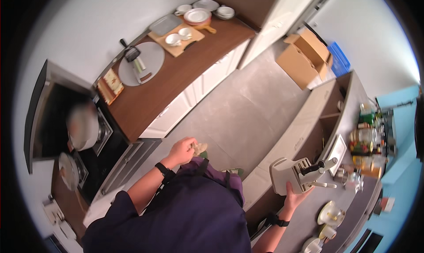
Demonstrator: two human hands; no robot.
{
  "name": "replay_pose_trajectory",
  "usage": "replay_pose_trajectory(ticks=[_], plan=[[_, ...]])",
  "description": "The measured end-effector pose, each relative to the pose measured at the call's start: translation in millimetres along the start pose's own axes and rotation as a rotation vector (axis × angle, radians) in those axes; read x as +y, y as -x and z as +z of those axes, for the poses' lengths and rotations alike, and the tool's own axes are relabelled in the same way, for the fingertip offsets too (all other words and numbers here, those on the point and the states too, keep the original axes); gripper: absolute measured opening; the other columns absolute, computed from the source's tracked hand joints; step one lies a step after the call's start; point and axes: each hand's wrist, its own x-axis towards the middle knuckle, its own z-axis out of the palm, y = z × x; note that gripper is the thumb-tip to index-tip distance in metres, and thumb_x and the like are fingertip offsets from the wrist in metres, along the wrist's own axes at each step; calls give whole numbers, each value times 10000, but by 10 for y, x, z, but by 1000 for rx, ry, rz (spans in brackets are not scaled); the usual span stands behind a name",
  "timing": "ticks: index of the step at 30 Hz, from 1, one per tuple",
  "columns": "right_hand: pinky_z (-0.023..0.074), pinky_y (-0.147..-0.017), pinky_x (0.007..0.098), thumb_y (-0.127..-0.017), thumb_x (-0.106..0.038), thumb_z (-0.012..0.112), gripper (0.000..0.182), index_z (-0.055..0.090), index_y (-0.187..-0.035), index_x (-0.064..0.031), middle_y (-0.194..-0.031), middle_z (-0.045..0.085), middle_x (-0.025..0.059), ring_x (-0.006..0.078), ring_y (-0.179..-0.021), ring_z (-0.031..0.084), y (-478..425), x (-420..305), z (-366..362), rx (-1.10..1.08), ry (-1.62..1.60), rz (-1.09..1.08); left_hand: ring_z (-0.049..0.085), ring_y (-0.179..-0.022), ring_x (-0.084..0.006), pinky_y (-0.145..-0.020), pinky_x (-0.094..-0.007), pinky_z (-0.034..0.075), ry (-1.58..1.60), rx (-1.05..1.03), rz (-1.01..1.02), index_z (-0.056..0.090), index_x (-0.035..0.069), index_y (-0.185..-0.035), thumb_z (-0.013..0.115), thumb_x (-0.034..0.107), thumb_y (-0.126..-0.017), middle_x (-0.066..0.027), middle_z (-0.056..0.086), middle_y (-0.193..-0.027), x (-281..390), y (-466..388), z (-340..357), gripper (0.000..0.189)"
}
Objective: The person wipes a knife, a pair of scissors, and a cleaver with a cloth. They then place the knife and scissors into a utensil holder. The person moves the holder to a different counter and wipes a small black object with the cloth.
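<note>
My right hand grips a white knife block from below and holds it tilted over the edge of the grey counter. Several handles stick out of its slots, among them a black handle and pale ones. My left hand is in front of my body, its fingers closed on what looks like a crumpled beige cloth. A shoe shows on the floor below, beyond the purple apron.
Left, a brown counter bears a round grey mat with a knife, a wooden board with cups, and stacked plates. Pots stand on the black stove. An open cardboard box lies ahead. Jars and cups line the right counter.
</note>
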Motion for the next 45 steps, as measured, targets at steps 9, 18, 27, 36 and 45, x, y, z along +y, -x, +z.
replay_pose_trajectory(ticks=[9, 18, 27, 36, 45], plan=[[397, -1192, 449, -745, -208, 985, 1158, 273, -1638, -14, -1501, 494, 144, 274, -1381, 502, -502, -188, 1089, -305, -22, -69, 709, -904, -426, -765, -473, 535, 98, 292, -589, 693, 12, -990, 626, 410, -992, -235, 721, -928, -517, 618, -812, 404], [395, -1198, 444, -726, -244, 1008, 1251, 227, -1673, -7, -1533, 483, 166, 282, -1403, 487, -1285, -136, 2075, -572, 58, -185, 747, -889, -384, -771, -460, 566, 120, 432, -681, 717, 50, -1048, 664, 369, -1000, -180, 768, -964, -770, 916, -383, 327], [472, -1094, 434, -675, -224, 1025, 1043, 423, -1494, 8, -1353, 577, 152, 282, -1245, 586, -1683, -645, 3405, -844, -100, -220, 735, -817, -353, -723, -440, 561, 140, 586, -780, 682, 127, -1090, 705, 272, -967, -145, 739, -859, -298, 729, -413, 191], [481, -1089, 432, -681, -254, 1029, 1052, 412, -1490, 11, -1366, 567, 166, 285, -1259, 589, -1692, -868, 4386, -1023, -177, -263, 688, -809, -264, -752, -366, 547, 72, 809, -594, 675, 61, -1108, 714, 149, -971, -105, 689, -880, -433, 299, -1335, 167], [471, -1099, 429, -716, -263, 1007, 1002, 429, -1497, -17, -1384, 550, 131, 268, -1278, 570, -1667, -1229, 5030, -999, -100, -300, 697, -919, -269, -848, -387, 558, -120, 920, -273, 681, 26, -1099, 711, 120, -982, -110, 694, -941, -1317, -871, -3303, 153]])
